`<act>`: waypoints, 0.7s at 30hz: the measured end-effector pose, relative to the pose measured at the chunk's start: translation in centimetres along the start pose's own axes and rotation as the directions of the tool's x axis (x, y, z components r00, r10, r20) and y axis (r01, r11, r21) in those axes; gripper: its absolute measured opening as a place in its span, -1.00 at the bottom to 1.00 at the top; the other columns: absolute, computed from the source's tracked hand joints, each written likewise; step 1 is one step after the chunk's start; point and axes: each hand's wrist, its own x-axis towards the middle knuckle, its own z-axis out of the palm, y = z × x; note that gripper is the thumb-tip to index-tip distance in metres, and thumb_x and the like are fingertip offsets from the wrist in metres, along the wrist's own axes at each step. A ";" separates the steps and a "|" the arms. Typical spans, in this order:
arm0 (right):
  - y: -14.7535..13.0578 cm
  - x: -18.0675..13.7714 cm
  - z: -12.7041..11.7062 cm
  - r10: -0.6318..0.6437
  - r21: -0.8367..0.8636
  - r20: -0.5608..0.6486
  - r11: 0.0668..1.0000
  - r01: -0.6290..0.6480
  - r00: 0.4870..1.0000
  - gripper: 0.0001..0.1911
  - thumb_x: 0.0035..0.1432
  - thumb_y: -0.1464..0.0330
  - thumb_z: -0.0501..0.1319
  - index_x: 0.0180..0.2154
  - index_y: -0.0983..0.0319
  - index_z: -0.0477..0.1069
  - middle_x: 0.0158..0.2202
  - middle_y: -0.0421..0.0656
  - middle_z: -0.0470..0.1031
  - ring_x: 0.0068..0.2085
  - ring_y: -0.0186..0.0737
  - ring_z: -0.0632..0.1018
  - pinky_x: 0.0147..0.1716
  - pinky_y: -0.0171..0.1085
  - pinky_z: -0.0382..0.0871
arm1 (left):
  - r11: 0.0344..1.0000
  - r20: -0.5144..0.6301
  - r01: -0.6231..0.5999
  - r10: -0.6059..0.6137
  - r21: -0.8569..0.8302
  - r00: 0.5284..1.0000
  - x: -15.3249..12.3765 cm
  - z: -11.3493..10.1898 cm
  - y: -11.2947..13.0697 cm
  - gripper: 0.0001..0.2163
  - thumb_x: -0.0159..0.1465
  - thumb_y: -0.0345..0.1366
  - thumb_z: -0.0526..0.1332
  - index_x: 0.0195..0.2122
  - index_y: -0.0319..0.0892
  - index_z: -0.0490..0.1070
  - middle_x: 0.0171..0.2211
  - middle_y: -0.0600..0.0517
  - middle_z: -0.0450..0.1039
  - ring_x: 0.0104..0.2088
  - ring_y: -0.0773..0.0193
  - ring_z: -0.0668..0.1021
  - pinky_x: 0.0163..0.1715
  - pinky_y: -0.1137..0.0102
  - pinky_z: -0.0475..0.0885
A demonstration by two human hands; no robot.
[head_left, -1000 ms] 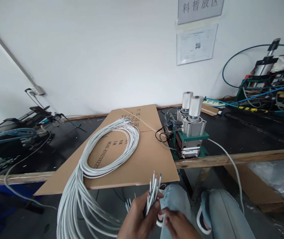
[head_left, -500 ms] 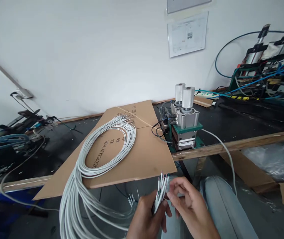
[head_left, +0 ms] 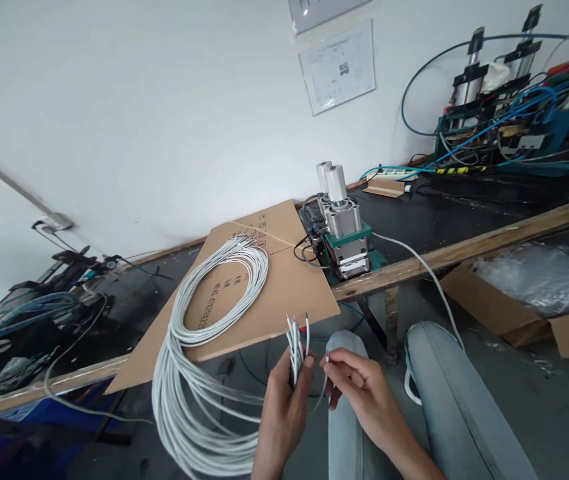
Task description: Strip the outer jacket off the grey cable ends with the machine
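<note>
My left hand [head_left: 284, 400] is closed around a bunch of white cable ends [head_left: 295, 347], their stripped tips pointing up. Just to its right, my right hand [head_left: 359, 387] pinches the end of a single white cable [head_left: 322, 390] between thumb and forefinger, apart from the bunch. A large coil of white cables [head_left: 179, 327] lies partly on a flattened cardboard sheet [head_left: 294, 287]. Its lower loops hang over the bench edge and run toward my left hand.
A pneumatic press [head_left: 347, 233] with two metal cylinders stands at the bench edge. Tools with blue hoses [head_left: 504, 100] sit at the far right, another device [head_left: 29, 313] at the left. Below is an open cardboard box [head_left: 504, 300] with clear plastic. My knees are under my hands.
My right hand has drawn one cable away from the bunch, to the right. The view has turned right and tilted, and my left hand still grips the bunch.
</note>
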 end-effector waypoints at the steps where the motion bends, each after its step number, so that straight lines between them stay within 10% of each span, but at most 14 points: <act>1: -0.1 -0.2 0.1 -0.008 -0.006 0.025 1.000 0.009 1.000 -0.65 0.30 0.09 0.26 -0.37 0.23 0.49 -0.52 -0.27 0.34 -0.49 -0.29 0.44 -0.54 -0.34 0.49 | 1.000 0.027 0.019 -0.019 -0.024 0.999 -0.1 0.1 0.3 -0.73 0.42 -0.09 0.15 -0.32 -0.18 0.39 -0.55 0.17 0.27 -0.54 0.38 0.29 -0.54 0.52 0.22; 21: -1.1 -1.9 -1.1 -0.017 -0.306 0.204 0.949 0.080 0.979 -0.68 0.38 0.21 0.18 -0.38 0.24 0.48 -0.46 -0.23 0.37 -0.46 -0.28 0.44 -0.48 -0.34 0.32 | 0.995 0.113 0.056 -0.047 -0.077 0.992 -2.0 0.3 1.8 -0.85 0.29 -0.29 0.17 -0.43 -0.18 0.35 -0.59 0.16 0.32 -0.54 0.35 0.38 -0.48 0.49 0.28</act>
